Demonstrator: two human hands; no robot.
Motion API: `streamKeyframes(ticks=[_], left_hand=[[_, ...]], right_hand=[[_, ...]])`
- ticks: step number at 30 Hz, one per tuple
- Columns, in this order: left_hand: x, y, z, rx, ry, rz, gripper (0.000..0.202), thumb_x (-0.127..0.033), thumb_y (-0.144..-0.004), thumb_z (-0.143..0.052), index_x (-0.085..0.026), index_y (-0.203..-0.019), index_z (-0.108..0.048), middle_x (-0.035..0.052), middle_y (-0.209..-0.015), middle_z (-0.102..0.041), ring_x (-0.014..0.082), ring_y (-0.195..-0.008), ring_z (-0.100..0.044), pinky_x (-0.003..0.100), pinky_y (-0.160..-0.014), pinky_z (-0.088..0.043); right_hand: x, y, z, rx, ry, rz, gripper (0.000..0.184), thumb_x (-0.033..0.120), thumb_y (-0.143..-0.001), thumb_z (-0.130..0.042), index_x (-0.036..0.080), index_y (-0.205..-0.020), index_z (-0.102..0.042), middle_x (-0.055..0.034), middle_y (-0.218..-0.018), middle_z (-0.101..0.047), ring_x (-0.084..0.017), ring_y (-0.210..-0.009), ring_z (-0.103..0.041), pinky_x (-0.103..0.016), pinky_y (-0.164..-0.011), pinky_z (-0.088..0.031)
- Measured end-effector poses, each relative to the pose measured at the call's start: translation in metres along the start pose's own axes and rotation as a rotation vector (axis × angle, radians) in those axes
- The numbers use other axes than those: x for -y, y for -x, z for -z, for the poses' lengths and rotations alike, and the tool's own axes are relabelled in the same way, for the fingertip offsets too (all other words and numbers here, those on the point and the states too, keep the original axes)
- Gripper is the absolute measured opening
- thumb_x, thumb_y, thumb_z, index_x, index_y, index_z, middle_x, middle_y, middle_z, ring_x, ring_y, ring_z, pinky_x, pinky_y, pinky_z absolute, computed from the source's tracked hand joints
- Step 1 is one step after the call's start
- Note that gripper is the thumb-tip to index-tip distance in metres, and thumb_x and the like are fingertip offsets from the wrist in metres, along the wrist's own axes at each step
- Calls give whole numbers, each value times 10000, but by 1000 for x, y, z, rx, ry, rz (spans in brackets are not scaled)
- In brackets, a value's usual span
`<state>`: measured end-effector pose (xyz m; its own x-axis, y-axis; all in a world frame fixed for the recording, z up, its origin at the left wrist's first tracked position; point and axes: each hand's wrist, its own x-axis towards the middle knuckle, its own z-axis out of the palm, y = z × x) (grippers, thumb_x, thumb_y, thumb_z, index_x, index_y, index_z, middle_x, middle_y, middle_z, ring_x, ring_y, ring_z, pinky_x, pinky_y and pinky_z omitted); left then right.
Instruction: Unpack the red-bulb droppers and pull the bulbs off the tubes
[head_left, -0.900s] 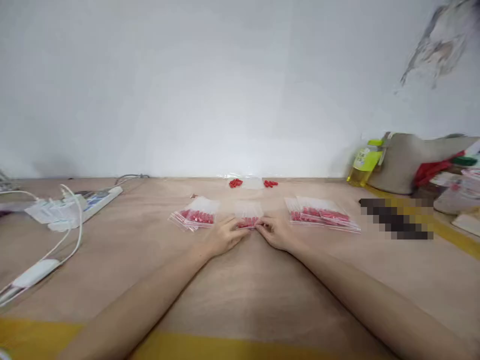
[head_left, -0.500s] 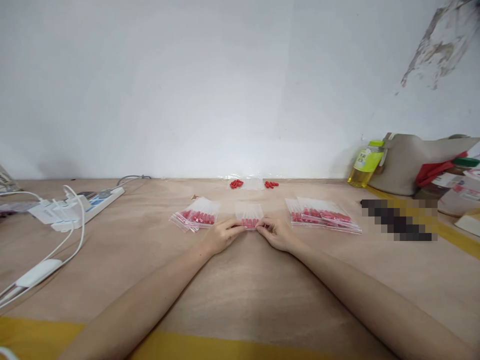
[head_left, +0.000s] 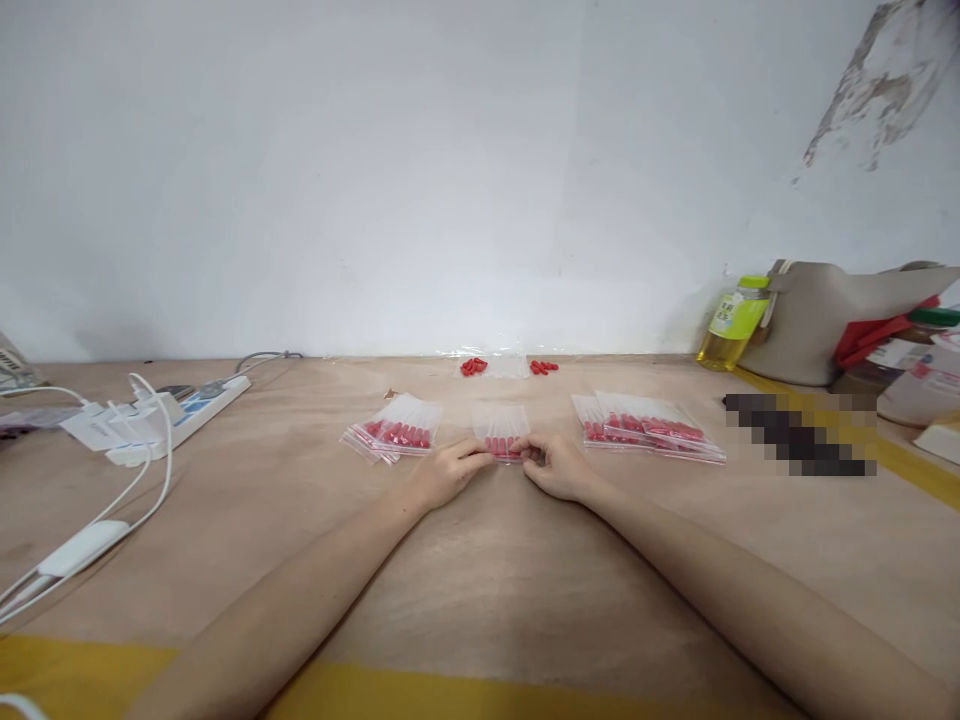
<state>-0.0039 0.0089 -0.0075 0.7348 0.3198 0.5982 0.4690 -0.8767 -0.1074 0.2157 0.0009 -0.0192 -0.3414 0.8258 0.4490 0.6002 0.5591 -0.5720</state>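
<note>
A small clear zip bag [head_left: 501, 420] lies flat on the table in front of me, with several red capsules [head_left: 499, 445] in a row near its closest edge. My left hand [head_left: 450, 472] pinches the bag's near left corner between thumb and fingers. At the near right corner, my right hand [head_left: 555, 466] is closed on the same edge, its fingers bent. Left of my hands rests a stack of filled zip bags [head_left: 401, 425]. Another fanned stack of filled bags [head_left: 645, 430] lies to the right.
Loose red capsules [head_left: 473, 367] and more capsules [head_left: 544, 368] sit on clear plastic [head_left: 506, 366] by the wall. A white power strip [head_left: 187, 415] with cables is at left. A yellow drink bottle [head_left: 731, 325], a grey bag [head_left: 795, 325] and jars stand at right.
My right hand has slid slightly to the right along the bag's near edge. The left hand stays at its corner, and the view has shifted a little.
</note>
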Motion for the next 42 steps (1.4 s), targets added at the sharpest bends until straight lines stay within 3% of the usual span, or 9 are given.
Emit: streamKeyframes(ticks=[8,20,28,35,42], left_hand=[[3,1,0,-16,38,3,234,-196,-884,-415,-194,-1019,-605,42,-985,-633,130,-888,-600,247,-760,-509],[6,1,-5,-152,39,35,149,-204,-850,-485,-188,-880,-630,38,-934,-651,122,-861,-617,252,-774,-521],[2,-3,3,-57,50,45,166,-186,-861,-458,-176,-893,-621,45,-957,-648,130,-871,-613,268,-768,-521],[4,-2,0,-126,12,-4,143,-188,-851,-482,-183,-855,-625,29,-963,-666,128,-892,-614,282,-806,-515],[1,-9,2,-74,-52,-28,138,-142,-840,-481,-159,-823,-618,46,-1007,-656,165,-947,-573,327,-809,-508]], right_hand=[[21,-12,7,80,256,176,145,220,-802,-504,213,-809,-649,-15,-767,-653,-135,-704,-568,-285,-717,-343],[21,-4,-6,-47,279,213,134,193,-847,-442,170,-782,-557,-24,-772,-615,-125,-706,-531,-276,-723,-291],[23,-6,-7,-18,224,231,157,205,-826,-496,225,-884,-640,-19,-817,-637,-135,-785,-561,-284,-748,-298],[22,-7,-10,-50,209,198,146,183,-824,-499,210,-792,-639,-4,-806,-646,-129,-794,-561,-281,-753,-291],[30,-10,-17,-133,311,40,146,199,-811,-495,181,-701,-589,-16,-751,-639,-129,-725,-543,-291,-708,-260]])
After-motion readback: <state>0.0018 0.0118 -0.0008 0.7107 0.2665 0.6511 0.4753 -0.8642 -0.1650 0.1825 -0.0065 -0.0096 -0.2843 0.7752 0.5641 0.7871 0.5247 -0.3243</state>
